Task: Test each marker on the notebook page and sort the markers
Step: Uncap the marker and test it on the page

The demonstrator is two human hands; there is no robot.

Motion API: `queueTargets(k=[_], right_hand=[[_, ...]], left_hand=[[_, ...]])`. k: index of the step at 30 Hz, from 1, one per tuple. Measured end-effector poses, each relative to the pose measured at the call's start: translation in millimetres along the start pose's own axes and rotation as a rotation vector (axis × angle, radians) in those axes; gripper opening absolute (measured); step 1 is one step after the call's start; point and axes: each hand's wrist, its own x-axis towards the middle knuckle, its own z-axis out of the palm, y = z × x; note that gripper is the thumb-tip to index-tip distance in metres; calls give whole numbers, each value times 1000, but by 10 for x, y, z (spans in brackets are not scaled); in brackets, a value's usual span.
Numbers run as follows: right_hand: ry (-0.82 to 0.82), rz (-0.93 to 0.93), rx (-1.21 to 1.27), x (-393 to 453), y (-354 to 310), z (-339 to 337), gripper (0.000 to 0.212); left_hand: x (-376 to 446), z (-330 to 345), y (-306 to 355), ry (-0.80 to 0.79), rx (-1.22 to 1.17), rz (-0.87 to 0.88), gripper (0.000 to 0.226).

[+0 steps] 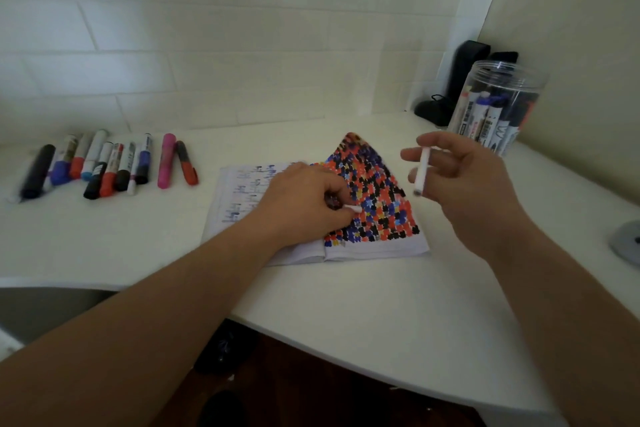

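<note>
Desk (pixel 346 305): white, notebook (pixel 377 246) open.
Left hand (pixel 304 201): pinching white cap (pixel 352 208).
Right hand (pixel 460 177): holding white marker (pixel 421 172).

Notebook (pixel 349 218): right page packed with red, blue, black, some yellow blotches; left page faint blue scribbles. Left of notebook, row of markers (pixel 104 165): black, blue, red, pink (pixel 165 161). White counter (pixel 346 305); white tiled wall (pixel 207 45).
</note>
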Motion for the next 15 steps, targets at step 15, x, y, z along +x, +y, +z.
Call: queueTargets(k=[15], right_hand=[[-435,61,-43,-220,-42,414,30]], left_hand=[[93,42,-73,-55,37,-45,33]])
